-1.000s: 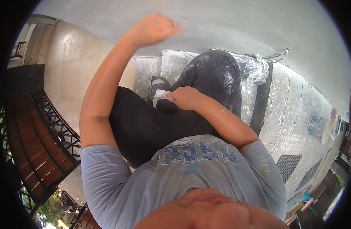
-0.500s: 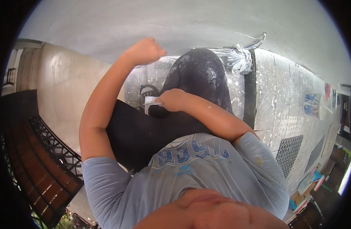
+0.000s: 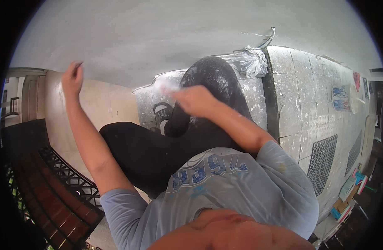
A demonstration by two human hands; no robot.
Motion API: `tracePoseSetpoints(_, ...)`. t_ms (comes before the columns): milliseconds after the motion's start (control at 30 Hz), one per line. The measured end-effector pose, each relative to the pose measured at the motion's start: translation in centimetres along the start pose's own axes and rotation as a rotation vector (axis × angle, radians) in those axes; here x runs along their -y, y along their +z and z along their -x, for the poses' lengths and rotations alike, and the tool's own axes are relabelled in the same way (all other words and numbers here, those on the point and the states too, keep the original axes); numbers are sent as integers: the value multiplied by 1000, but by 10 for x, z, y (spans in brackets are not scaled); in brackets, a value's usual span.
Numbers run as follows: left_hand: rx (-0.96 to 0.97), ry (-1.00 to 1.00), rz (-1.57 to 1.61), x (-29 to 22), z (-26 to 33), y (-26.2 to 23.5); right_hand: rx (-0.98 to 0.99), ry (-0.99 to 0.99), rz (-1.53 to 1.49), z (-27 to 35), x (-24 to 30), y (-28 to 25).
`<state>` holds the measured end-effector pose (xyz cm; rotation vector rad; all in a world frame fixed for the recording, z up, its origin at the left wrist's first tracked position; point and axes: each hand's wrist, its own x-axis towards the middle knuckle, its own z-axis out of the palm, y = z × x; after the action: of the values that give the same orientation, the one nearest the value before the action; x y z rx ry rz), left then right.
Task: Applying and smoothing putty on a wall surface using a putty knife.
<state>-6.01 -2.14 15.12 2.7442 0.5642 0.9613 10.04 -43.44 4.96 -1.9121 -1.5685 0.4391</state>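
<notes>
While my right hand (image 3: 194,101) gripped white piece (image 3: 164,86) to its left, long axis blurred, my left hand (image 3: 73,79) was farther off, part-curled; couldn't tell if holding anything.

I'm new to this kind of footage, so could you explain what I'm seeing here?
There's no machine here, just a person. A fisheye camera on their head looks down, so straight edges bend. The bare right hand holds a small white piece, too blurred to identify. The bare left hand is over to the left; I can't see anything in it. On the spattered, tiled floor are crumpled plastic by the pale wall, a dark patterned panel and, farther right, a white-and-blue bucket.
</notes>
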Motion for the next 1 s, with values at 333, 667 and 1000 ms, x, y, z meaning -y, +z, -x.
tracePoseSetpoints(333,-483,-955,833,158,109,22,-1016,65,443,-34,-85,-134)
tracePoseSetpoints(667,-720,-1474,1329,170,103,33,-961,210,446,-81,-93,-105)
tracePoseSetpoints(1000,-561,-1637,1312,176,101,49,-1000,173,511,-84,-119,-89)
